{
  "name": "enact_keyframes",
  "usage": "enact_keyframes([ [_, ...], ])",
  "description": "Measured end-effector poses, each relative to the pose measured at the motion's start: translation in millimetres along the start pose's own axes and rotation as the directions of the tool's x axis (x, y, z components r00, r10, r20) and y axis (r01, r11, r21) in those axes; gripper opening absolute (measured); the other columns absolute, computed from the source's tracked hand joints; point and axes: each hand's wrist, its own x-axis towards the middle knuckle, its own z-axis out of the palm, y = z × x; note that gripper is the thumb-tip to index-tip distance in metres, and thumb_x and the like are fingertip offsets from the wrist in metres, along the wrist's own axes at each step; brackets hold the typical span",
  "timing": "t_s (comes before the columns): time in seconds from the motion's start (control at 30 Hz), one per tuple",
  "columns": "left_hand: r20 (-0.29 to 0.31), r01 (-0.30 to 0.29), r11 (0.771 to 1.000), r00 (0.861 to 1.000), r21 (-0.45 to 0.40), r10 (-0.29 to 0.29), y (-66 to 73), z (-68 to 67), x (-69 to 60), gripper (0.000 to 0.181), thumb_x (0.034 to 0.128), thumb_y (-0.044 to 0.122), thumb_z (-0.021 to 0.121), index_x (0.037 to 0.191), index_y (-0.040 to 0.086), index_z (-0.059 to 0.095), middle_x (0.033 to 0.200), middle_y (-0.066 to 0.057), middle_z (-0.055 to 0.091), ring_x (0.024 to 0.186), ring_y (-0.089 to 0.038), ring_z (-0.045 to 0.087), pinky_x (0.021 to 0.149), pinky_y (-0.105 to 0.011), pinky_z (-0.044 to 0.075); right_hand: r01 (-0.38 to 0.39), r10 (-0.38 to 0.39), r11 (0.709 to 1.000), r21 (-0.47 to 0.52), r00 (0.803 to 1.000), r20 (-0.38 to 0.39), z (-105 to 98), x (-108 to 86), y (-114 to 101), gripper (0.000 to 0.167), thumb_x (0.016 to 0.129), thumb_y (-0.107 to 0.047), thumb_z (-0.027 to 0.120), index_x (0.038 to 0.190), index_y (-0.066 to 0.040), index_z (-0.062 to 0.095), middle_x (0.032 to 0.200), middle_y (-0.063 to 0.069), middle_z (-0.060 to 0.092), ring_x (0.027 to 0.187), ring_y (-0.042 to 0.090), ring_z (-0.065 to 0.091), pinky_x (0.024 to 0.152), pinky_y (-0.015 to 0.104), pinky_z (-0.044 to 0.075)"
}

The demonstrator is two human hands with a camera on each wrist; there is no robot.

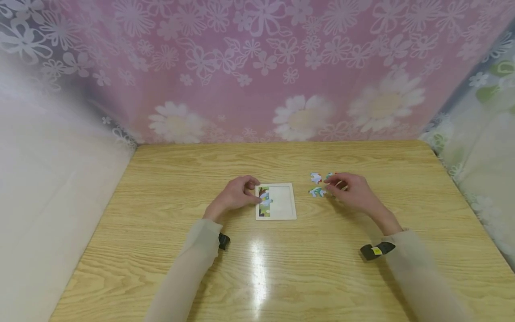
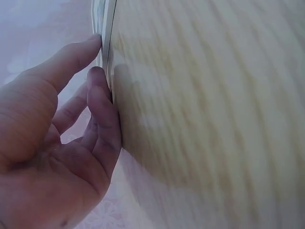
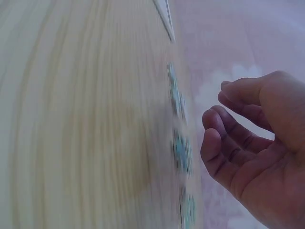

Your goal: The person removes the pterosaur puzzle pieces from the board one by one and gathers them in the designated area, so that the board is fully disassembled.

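By the left hand, a square cream tray; by the right hand, flat jigsaw pieces, apparently white, teal, red; beneath both, yellow-brown wood-grained tabletop.

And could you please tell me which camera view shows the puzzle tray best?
The head view: the puzzle tray shows almost whole there, from above. The left wrist view catches only its edge; the right wrist view gives just a corner.
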Motion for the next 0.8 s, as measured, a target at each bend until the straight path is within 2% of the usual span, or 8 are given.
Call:
enact_keyframes([
  [0.2,0.005,-0.001,1.0,1.0,-0.013,0.001,-0.8,-0.6,-0.4,0.054,0.0885,0.019,0.081,0.137,0.012,0.059,0.13,-0.01,0.058,0.097,-0.014,0.071,0.098,-0.04,0.053,0.072,-0.075,0.995,0.072,0.997,0.031,26.4,17.7,-18.5,0.019,0.099,-0.017,0.067,0.112,-0.007,0.075,0.098,0.008,0.074,0.082,0.016,0.067,0.069,0.027,0.053],
  [0.33,0.01,0.013,1.0,1.0,-0.023,-0.012,-1.1,-1.1,-0.1,0.057,0.0864,0.018,0.083,0.137,0.013,0.059,0.13,-0.009,0.058,0.097,-0.014,0.07,0.1,-0.041,0.052,0.107,-0.111,0.991,0.084,0.992,0.053,42.0,27.2,-31.1,0.017,0.098,-0.015,0.068,0.11,-0.007,0.075,0.097,0.008,0.073,0.082,0.017,0.068,0.071,0.029,0.052],
  [0.57,0.006,0.037,0.999,0.999,-0.02,-0.037,-1.2,-0.7,1.3,0.059,0.0844,0.019,0.086,0.137,0.014,0.06,0.128,-0.006,0.058,0.095,-0.013,0.07,0.098,-0.041,0.053,0.095,-0.109,0.99,0.107,0.986,0.128,61.3,42.4,-59.0,0.017,0.098,-0.017,0.067,0.11,-0.009,0.075,0.098,0.005,0.073,0.085,0.017,0.066,0.075,0.033,0.053],
  [0.8,-0.012,0.045,0.999,0.999,-0.018,-0.045,-0.6,-0.6,1.7,0.058,0.083,0.019,0.087,0.134,0.015,0.061,0.126,-0.006,0.059,0.096,-0.014,0.069,0.097,-0.04,0.053,0.164,-0.184,0.978,0.128,0.97,0.16,81.3,60.6,-69.9,0.015,0.096,-0.014,0.069,0.108,-0.008,0.076,0.095,0.004,0.073,0.083,0.014,0.065,0.076,0.03,0.054],
])
